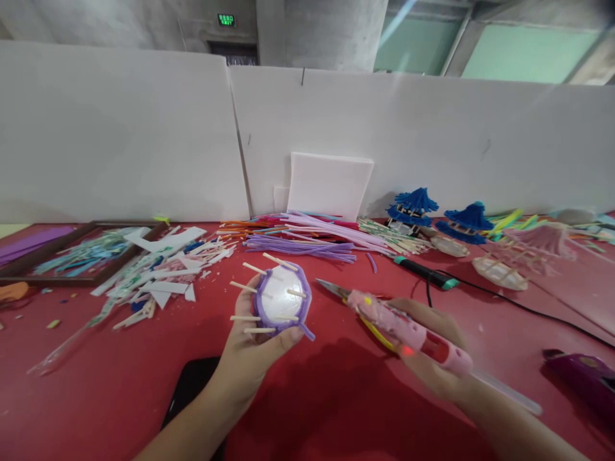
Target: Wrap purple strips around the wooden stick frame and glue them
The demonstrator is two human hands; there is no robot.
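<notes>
My left hand point(252, 358) grips a small white disc-like base point(279, 294) by its edge. Purple pipe cleaner point(307, 291) runs round its rim, one end sticking out near my thumb. Several short wooden sticks point(246, 318) stand up from the base. In my right hand point(430, 378) is a pink hot glue gun point(389, 323), a red light glowing on it and a clear glue stick point(509, 392) out the back. Its nozzle points toward the base, apart from it. Pliers point(331, 289) with a yellow handle lie on the table, partly hidden by the gun.
Bundles of pipe cleaners point(302, 246) lie along the white partition point(144, 128). Paper and stick scraps point(168, 275) and a brown frame point(91, 282) are left. Blue-roofed models point(416, 205), a black-and-green tool point(427, 273) with a cable, and a purple tool point(583, 384) are right. A phone point(189, 384) lies below.
</notes>
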